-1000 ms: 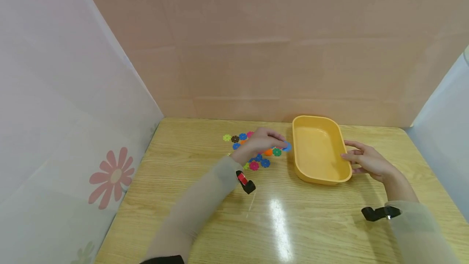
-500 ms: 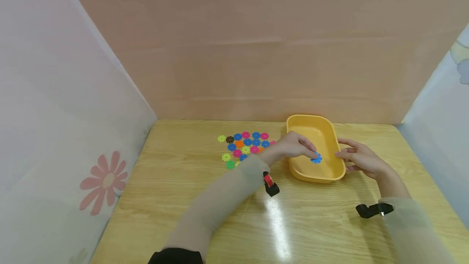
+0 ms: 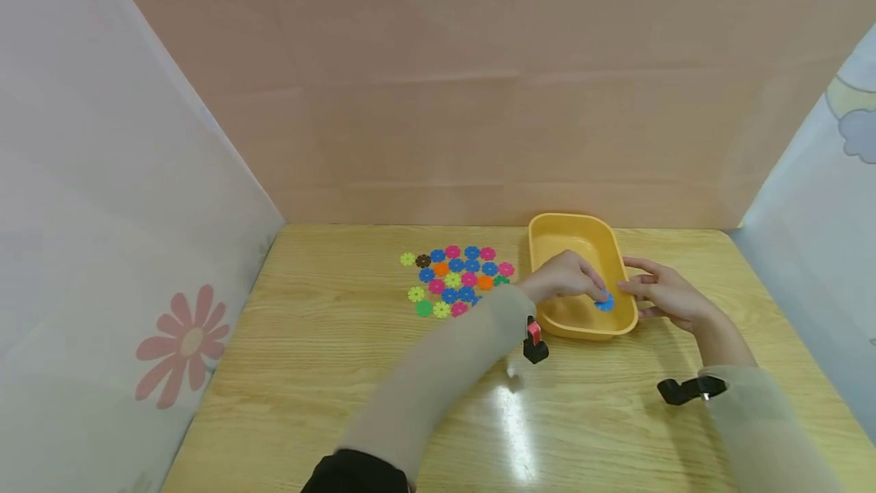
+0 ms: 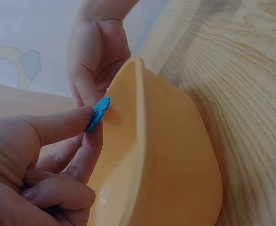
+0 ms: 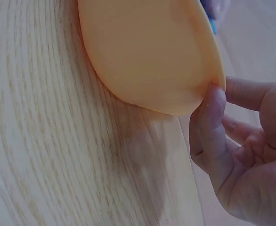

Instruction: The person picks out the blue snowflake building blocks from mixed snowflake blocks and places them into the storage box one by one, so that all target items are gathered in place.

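My left hand is over the yellow plastic bin. Between thumb and finger it pinches a blue flower-shaped disc, which the left wrist view shows edge-on above the bin's rim. On the opposite side, my right hand holds the bin's right rim; in the right wrist view its thumb and forefinger pinch the wall. Left of the bin, several flower-shaped discs in pink, blue, yellow-green, orange, green and brown lie flat on the table, partly hidden by my left sleeve.
The wooden table meets a brown back wall. A white panel with a pink flower stands at the left, and another pale panel at the right. Both wrists wear black straps with small cameras.
My left hand has carried the blue disc from the disc group rightward, over the bin's left rim, to above its interior. The right hand keeps its hold on the rim. The head view has shifted slightly.
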Demonstrator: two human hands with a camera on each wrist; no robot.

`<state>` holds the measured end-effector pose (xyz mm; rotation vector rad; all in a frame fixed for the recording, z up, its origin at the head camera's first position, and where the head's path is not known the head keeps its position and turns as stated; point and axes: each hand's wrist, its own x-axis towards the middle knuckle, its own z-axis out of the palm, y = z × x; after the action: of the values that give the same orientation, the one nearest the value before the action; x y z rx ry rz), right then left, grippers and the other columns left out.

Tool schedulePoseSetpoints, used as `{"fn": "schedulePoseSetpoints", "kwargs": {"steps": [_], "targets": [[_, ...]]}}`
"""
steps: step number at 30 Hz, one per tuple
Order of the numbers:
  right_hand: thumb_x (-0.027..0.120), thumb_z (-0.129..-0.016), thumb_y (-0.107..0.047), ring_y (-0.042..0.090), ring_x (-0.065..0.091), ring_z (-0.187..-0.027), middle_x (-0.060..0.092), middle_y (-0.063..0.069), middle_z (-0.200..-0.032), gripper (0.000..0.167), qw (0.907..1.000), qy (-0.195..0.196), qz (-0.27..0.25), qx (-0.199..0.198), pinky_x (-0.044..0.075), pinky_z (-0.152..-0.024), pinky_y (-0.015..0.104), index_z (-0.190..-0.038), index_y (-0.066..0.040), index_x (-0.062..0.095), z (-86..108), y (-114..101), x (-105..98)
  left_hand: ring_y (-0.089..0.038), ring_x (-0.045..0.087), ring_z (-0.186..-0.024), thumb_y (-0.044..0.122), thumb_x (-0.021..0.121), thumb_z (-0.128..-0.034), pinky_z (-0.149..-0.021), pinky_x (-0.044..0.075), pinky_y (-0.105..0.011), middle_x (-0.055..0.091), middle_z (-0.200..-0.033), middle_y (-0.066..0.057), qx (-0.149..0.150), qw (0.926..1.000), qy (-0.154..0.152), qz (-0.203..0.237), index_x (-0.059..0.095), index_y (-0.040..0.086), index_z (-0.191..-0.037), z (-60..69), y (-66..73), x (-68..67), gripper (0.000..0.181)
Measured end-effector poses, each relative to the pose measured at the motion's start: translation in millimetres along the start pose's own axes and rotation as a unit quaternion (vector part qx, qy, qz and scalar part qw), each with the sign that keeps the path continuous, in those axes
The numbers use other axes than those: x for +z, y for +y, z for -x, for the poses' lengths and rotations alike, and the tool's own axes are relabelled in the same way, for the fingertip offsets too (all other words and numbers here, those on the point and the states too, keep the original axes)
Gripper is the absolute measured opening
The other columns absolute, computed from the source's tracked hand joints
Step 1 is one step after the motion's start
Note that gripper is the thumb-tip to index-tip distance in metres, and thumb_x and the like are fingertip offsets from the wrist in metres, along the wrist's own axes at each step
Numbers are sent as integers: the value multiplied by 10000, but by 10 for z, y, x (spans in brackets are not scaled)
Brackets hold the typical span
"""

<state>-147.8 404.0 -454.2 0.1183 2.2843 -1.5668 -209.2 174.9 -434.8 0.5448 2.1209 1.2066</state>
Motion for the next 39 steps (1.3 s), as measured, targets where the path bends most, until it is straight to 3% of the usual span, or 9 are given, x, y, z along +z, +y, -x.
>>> {"fn": "schedulePoseSetpoints", "kwargs": {"steps": [6,12,18,24,34,39], "targets": [[636,-1055,-188,178,697,-885,670,120,-1117,819,9999,-25,-139,-12,617,-691,362,-1634,25,97,-1,1,20,-82,605,-885,162,883,-825,-880,488,-295,704,-838,110,-166,9998,11,-99,804,125,-830,-82,-64,67,87],[645,-1050,-187,174,696,-898,659,144,-1131,818,9999,-1,-160,-5,616,-698,369,-1634,20,112,-9,1,36,-37,586,-826,179,893,-813,-796,451,-213,707,-808,135,-98,9984,133,-550,823,137,-865,-133,-127,149,97],[647,-1048,-193,167,684,-893,661,165,-1139,817,9999,6,-148,-21,612,-692,365,-1635,19,119,-7,-5,35,-8,569,-817,247,917,-791,-766,444,-197,677,-803,207,-452,9900,394,-1276,817,249,-795,-195,-133,252,99],[646,-1049,-196,165,677,-885,659,159,-1118,810,9998,22,-174,-15,608,-684,356,-1636,12,128,-7,-3,30,-21,559,-809,269,935,-770,-748,445,-230,657,-782,216,-667,9841,523,-1559,787,285,-744,-205,-136,322,151],[643,-1050,-193,169,685,-896,661,173,-1139,805,9997,53,-242,3,608,-685,355,-1634,12,129,24,-7,22,-45,574,-775,308,947,-751,-689,459,-282,623,-728,219,-529,9705,724,-2239,740,306,-700,-232,-130,421,214],[644,-1050,-193,183,689,-910,659,183,-1140,807,9996,56,-278,16,608,-688,351,-1634,14,126,43,-1,19,-43,575,-793,292,949,-746,-706,457,-289,622,-739,231,-491,9713,824,-2177,739,317,-708,-231,-132,469,214]]}}
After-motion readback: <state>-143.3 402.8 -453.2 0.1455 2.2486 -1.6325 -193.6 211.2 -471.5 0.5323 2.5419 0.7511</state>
